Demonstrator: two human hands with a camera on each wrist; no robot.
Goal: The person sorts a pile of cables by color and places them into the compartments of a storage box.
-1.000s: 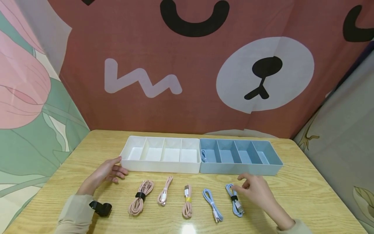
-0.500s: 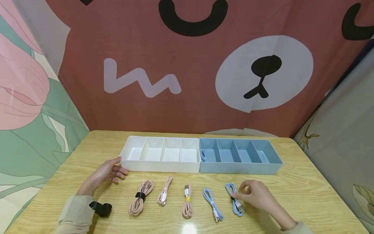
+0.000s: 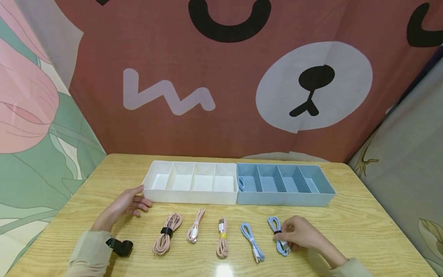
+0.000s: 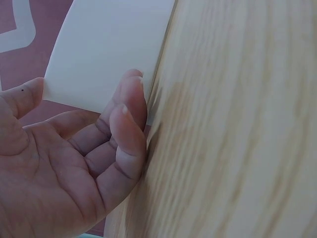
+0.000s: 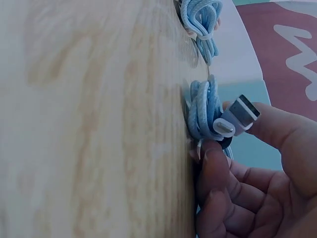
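Note:
My right hand [image 3: 281,235] pinches the rightmost light-blue coiled cable [image 3: 273,223] at its black tie, with the coil lying on the wooden table [image 3: 363,231]. In the right wrist view the right hand's [image 5: 224,133] thumb and fingers close round this blue cable [image 5: 202,111] and its silver plug [image 5: 241,115]. My left hand [image 3: 138,199] rests on the table with relaxed fingers against the left front corner of the white tray [image 3: 190,198]. The left wrist view shows the left hand [image 4: 119,124] touching the white tray's wall [image 4: 109,49].
A blue divided tray [image 3: 283,200] adjoins the white one, with a blue cable [image 3: 241,185] in its leftmost compartment. On the table lie three pink cables [image 3: 167,232] [image 3: 195,230] [image 3: 222,237] and another blue cable [image 3: 252,241] [image 5: 200,20]. Patterned cloth walls enclose the table.
My right hand dropped from hovering near the blue tray onto the rightmost blue cable and closed its fingers on it. The left hand stayed still.

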